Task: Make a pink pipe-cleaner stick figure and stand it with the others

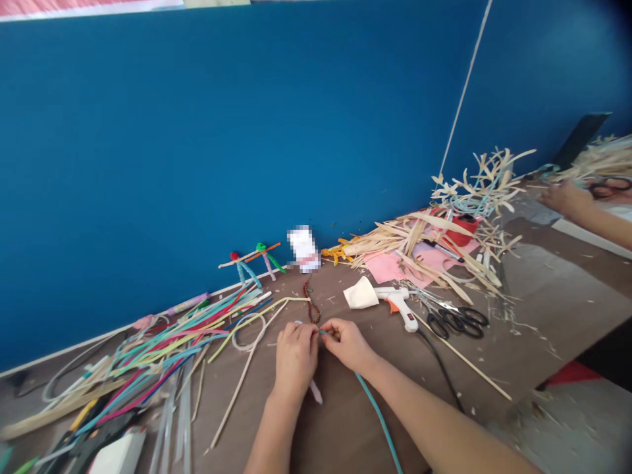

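Hands meet over the table (pixel 345 421): left hand (pixel 295 359) and right hand (pixel 348 342) both pinch a teal cord (pixel 378 415) between their fingertips; it trails back under the right forearm. Glue gun (pixel 397 304) and scissors (pixel 457 320) lie beyond.

We have both forearms stretched forward from the bottom edge of the view, bare to past the wrists, and they converge so that our hands meet in the middle. Our left hand (pixel 295 354) lies palm down with the knuckles up, its fingers curled in and the thumb and fingertips pinched together at the inner side, toward the other hand. Our right hand (pixel 347 342) sits just beside it, slightly farther forward, wrist angled in from the right, fingers bent and thumb closed against them. The fingertips of the two hands are touching or nearly so. The right forearm runs off diagonally toward the lower right corner.
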Available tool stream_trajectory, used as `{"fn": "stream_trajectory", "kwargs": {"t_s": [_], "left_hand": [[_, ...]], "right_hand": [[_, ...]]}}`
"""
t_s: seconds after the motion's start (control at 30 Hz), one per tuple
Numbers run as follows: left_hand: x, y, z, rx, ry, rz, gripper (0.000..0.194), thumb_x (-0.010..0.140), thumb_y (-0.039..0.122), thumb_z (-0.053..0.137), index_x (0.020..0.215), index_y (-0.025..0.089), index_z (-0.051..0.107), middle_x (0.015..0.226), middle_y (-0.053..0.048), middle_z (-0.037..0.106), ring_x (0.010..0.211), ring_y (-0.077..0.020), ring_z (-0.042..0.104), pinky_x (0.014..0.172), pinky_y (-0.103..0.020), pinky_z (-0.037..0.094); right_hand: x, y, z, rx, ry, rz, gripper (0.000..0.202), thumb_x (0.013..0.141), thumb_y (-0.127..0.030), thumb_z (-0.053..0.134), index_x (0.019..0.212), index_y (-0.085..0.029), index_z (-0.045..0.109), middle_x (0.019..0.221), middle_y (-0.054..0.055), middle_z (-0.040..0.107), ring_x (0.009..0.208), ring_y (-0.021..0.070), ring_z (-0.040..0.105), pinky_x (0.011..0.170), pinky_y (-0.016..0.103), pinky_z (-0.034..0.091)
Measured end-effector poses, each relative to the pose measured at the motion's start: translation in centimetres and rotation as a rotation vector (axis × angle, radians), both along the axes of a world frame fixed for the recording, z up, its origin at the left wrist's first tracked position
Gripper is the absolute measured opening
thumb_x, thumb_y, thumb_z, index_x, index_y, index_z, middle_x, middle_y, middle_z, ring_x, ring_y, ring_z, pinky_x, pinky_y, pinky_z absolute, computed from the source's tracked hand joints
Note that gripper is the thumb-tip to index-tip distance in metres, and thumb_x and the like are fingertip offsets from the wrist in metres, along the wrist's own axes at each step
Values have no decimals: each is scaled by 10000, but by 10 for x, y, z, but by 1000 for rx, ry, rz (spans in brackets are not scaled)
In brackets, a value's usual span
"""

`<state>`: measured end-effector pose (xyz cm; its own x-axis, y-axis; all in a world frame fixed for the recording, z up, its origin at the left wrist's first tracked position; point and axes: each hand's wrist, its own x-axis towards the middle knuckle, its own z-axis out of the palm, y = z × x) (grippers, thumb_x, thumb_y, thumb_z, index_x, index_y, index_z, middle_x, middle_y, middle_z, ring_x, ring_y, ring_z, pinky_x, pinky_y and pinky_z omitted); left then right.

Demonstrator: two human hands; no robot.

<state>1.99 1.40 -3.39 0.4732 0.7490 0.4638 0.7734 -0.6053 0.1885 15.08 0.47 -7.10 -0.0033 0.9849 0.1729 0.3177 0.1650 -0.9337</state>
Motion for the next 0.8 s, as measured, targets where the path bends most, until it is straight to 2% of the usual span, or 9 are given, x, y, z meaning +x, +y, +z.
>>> {"fn": "stream_trajectory", "kwargs": {"t_s": [0.13, 0.27, 0.37, 0.5, 0.63, 0.8], "left_hand": [[0, 0, 3, -9, 51, 17, 157, 787, 180, 400, 760, 165, 554, 726, -62, 595, 743, -201, 473, 616, -310, 319], [1, 0, 5, -14, 95, 30, 158, 784, 174, 401, 737, 177, 552, 710, -52, 596, 729, -200, 475, 613, -308, 306], [1, -1, 6, -14, 109, 23, 153, 779, 168, 404, 735, 180, 550, 715, -52, 602, 726, -202, 476, 602, -303, 298], [0, 0, 4, -26, 86, 5, 143, 772, 166, 414, 739, 175, 553, 697, -49, 603, 721, -201, 472, 609, -302, 306], [-3, 0, 2, -28, 21, -17, 168, 758, 159, 437, 860, 164, 570, 712, -51, 616, 719, -195, 472, 616, -303, 321], [-4, -1, 3, -17, -18, -24, 182, 776, 199, 421, 749, 171, 599, 666, -57, 602, 706, -195, 475, 612, -310, 319]], "right_hand": [[2, -7, 15, -21, -249, -13, 146, 710, -148, 464, 808, -167, 571, 709, 16, 619, 641, 118, 555, 583, 199, 383], [3, -14, 30, -56, -551, -43, 123, 734, -186, 460, 801, -182, 563, 749, 30, 625, 685, 141, 565, 604, 219, 354], [3, -16, 37, -47, -659, -39, 125, 745, -196, 452, 809, -186, 559, 788, 35, 625, 720, 152, 569, 615, 225, 342], [3, -16, 43, -56, -686, -27, 142, 763, -202, 435, 815, -182, 565, 809, 39, 626, 744, 153, 570, 630, 222, 344], [3, -15, 45, -51, -656, -35, 143, 762, -190, 442, 823, -183, 571, 816, 34, 628, 749, 147, 571, 644, 217, 352], [3, -14, 41, -2, -583, -55, 129, 751, -189, 457, 796, -191, 578, 782, 19, 630, 708, 133, 567, 621, 205, 356]]}}
